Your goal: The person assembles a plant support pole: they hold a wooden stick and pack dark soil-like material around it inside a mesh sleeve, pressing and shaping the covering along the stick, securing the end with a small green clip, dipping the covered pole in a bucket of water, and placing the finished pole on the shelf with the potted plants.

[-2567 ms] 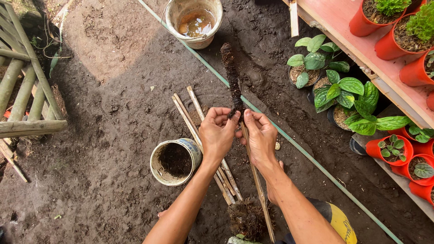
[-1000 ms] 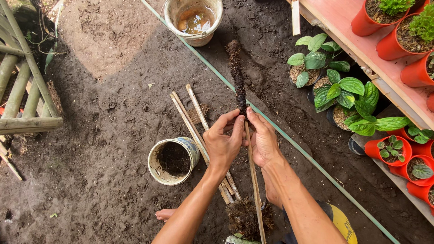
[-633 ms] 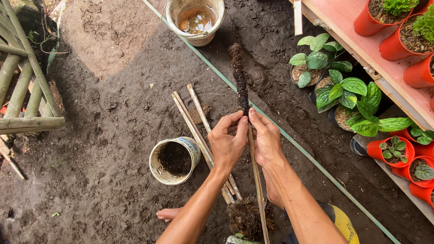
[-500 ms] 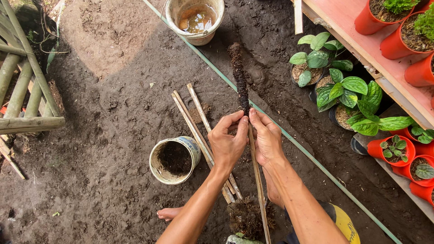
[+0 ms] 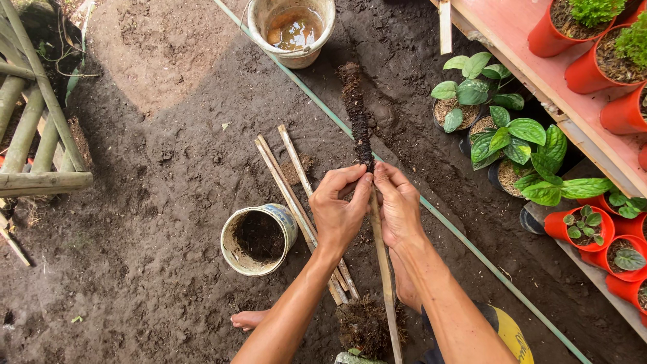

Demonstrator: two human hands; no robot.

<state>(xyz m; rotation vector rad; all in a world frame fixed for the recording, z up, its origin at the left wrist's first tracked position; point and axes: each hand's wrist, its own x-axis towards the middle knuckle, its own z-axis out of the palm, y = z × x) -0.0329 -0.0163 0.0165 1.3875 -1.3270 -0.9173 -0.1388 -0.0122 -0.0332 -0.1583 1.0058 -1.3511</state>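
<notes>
Two hands, left hand (image 5: 340, 212) and right hand (image 5: 399, 205), pinch closed around the fibre-wrapped stick (image 5: 356, 114), held upright over the soil, probably to keep the wrap tight; spare sticks (image 5: 288, 172) lie beside the tin (image 5: 259, 239).

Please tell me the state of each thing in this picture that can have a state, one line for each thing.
Left hand: closed around the stick, grip just below the fibre.
Right hand: closed on the stick beside the left hand.
Bamboo stick: held up off the ground, upper part wrapped in dark fibre.
Large bucket: upright, holding muddy water.
Small bucket: upright, dark soil inside.
Spare sticks: lying bare on the ground.
</notes>
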